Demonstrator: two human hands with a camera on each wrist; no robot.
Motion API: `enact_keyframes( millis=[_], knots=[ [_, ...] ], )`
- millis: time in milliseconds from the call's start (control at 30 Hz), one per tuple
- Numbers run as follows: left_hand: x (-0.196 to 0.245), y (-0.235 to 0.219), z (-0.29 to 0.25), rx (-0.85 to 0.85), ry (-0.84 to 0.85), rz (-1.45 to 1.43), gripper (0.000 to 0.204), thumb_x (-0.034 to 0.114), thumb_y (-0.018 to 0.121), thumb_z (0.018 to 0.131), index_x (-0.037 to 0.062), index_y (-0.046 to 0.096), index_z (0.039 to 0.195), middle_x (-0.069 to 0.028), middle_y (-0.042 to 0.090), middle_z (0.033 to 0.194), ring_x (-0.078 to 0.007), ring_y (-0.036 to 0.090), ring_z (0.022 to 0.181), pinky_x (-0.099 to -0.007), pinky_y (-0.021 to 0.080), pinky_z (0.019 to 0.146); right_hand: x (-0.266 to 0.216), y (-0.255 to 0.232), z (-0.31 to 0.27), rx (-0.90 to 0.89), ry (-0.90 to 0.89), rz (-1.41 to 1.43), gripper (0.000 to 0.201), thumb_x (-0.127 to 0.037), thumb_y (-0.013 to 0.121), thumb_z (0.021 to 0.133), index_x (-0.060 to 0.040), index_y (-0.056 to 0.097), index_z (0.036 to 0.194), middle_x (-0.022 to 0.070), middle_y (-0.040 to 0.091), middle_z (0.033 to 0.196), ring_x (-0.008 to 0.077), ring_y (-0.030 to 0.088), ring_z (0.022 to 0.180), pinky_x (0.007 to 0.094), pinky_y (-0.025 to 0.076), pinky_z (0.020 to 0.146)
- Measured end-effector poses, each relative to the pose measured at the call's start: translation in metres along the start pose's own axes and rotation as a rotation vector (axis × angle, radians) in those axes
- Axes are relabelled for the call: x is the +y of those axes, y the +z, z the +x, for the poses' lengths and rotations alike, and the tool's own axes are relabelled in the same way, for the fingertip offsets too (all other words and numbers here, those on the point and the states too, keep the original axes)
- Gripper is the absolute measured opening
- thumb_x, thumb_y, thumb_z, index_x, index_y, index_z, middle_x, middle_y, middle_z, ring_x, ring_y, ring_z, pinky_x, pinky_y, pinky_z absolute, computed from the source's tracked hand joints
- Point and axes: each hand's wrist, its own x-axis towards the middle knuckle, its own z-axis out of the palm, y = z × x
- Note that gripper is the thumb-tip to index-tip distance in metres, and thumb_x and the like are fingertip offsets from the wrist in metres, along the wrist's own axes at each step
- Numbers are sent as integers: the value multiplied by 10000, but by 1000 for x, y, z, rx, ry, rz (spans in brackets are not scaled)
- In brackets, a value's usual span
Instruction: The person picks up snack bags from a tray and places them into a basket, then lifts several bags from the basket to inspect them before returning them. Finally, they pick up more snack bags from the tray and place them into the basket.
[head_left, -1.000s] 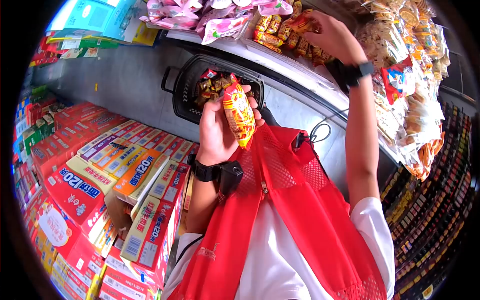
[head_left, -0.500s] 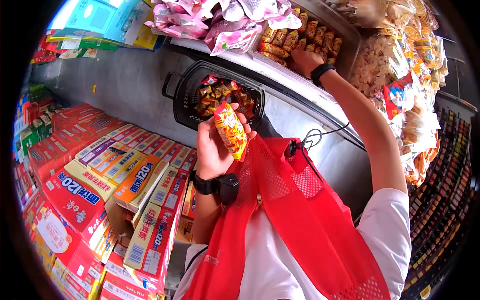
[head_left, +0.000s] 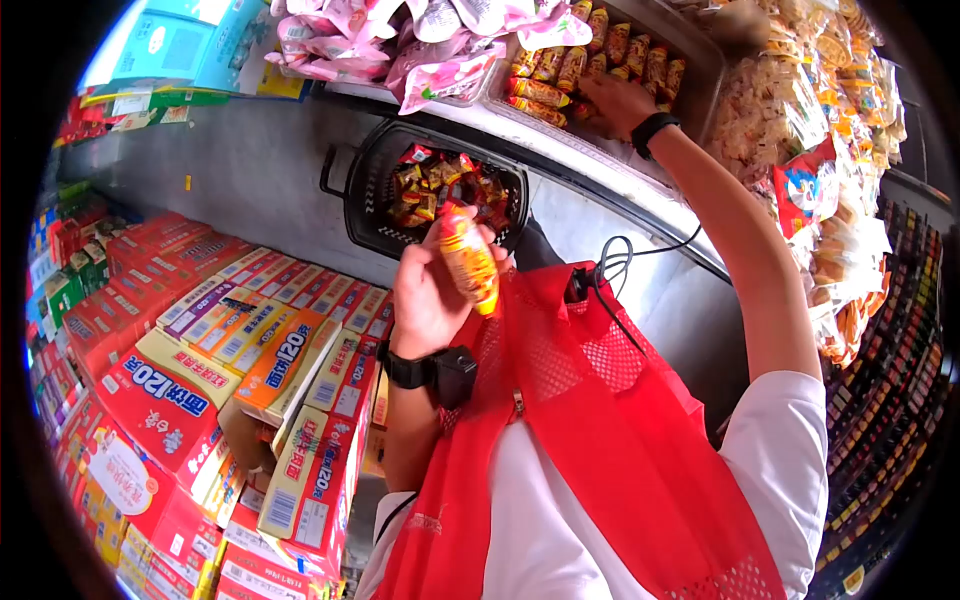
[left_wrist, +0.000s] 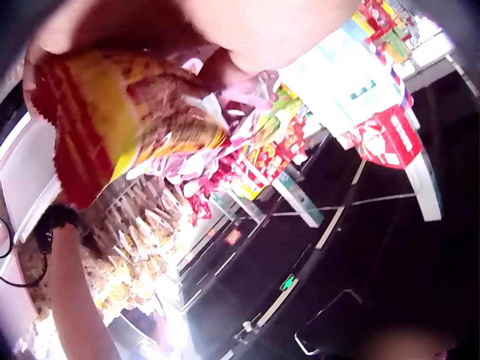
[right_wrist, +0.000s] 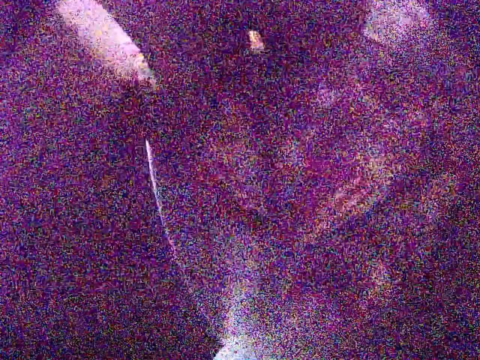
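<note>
In the head view the left hand (head_left: 428,300) holds a red and yellow packet (head_left: 468,262) upright in its curled fingers. The same packet (left_wrist: 127,112) fills the upper left of the left wrist view, under blurred fingers. The right hand (head_left: 618,105) reaches down into a clear bin (head_left: 705,100) of small yellow and red packets (head_left: 572,70); its fingertips are among them, and whether they grip one cannot be told. The right wrist view is dark and grainy, showing no clear hand.
A black basket (head_left: 360,205) with small wrapped pieces stands on the floor beyond the left hand. Pink packets (head_left: 450,75) lie left of the bin, clear bags (head_left: 760,120) right of it. Stacked noodle boxes (head_left: 310,470) rise at the left. A black cable (head_left: 610,275) hangs below the shelf edge.
The right hand first lifted a packet above the bin, then went down among the packets, where it stays. The left hand keeps its packet, which has turned slightly and dropped a little from its first position.
</note>
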Motion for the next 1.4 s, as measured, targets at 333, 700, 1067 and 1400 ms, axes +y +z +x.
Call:
enact_keyframes(
  millis=[333, 700, 1067, 1400],
  knots=[
    [21, 121, 153, -479, 563, 2004, 370, 115, 683, 755, 77, 558, 1101, -114, 594, 1067, -248, 575, 1000, -332, 444, 855, 24, -3, 25, -147, -99, 359, 348, -173, 649, 719, -69, 610, 1049, 180, 643, 997, 342, 615, 956, 408, 504, 764],
    [-35, 83, 241, -740, 114, 2478, 288, 84, 663, 710, -11, 596, 973, -222, 598, 943, -385, 555, 948, -423, 458, 841, 7, -16, 44, -414, -36, 19, 249, -187, 584, 753, -27, 654, 931, 178, 657, 932, 340, 633, 884, 405, 501, 718],
    [-22, 53, 279, -924, 89, 2138, 276, 24, 590, 734, 50, 595, 1009, -138, 612, 1077, -323, 562, 1022, -380, 443, 884, 14, -34, 26, -396, -43, 318, 301, -219, 658, 691, -43, 637, 934, 135, 672, 809, 217, 651, 730, 340, 502, 594],
    [-2, 52, 271, -604, 14, 2379, 545, 178, 692, 769, -24, 467, 1223, -207, 588, 1063, -334, 571, 1009, -389, 472, 835, -25, -59, -11, -337, -77, 67, 539, -431, 734, 644, -52, 649, 1016, 139, 672, 854, 315, 636, 852, 381, 502, 733]
  ],
)
